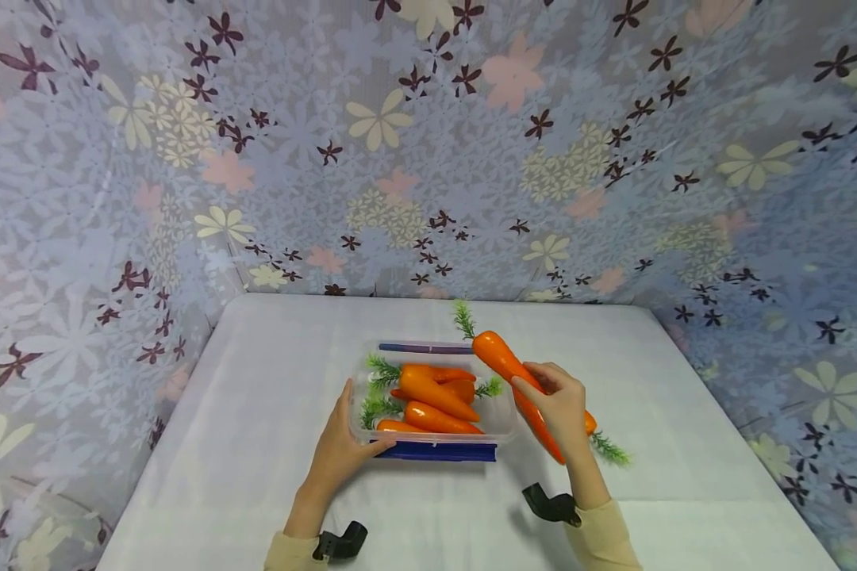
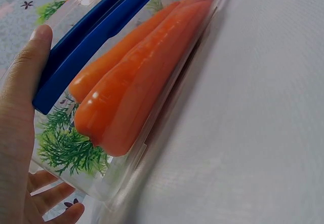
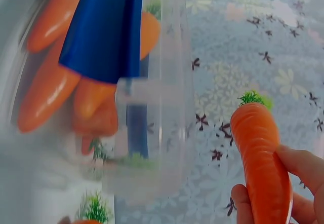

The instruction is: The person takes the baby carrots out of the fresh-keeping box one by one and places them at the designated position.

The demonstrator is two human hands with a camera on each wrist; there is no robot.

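Note:
A clear plastic box (image 1: 507,420) with blue clips (image 1: 436,451) holds several orange carrots (image 1: 436,392) with feathery green tops. My left hand (image 1: 339,444) rests against the box's left end. Its thumb lies by the front clip and its fingers extend along the side, the lower ones spread apart in the left wrist view. Just right of the box, my right hand (image 1: 563,400) grips a carrot (image 3: 258,148) between thumb and fingers, its green top pointing up and away. Below that hand another carrot (image 1: 540,428) shows, and a third carrot (image 1: 590,423) is partly hidden behind the wrist.
The box stands on a white-covered table (image 1: 271,357). Flower-patterned cloth (image 1: 428,159) rises behind the table and along both sides. A small black camera (image 1: 550,504) is strapped to the right wrist, another black camera (image 1: 343,541) to the left.

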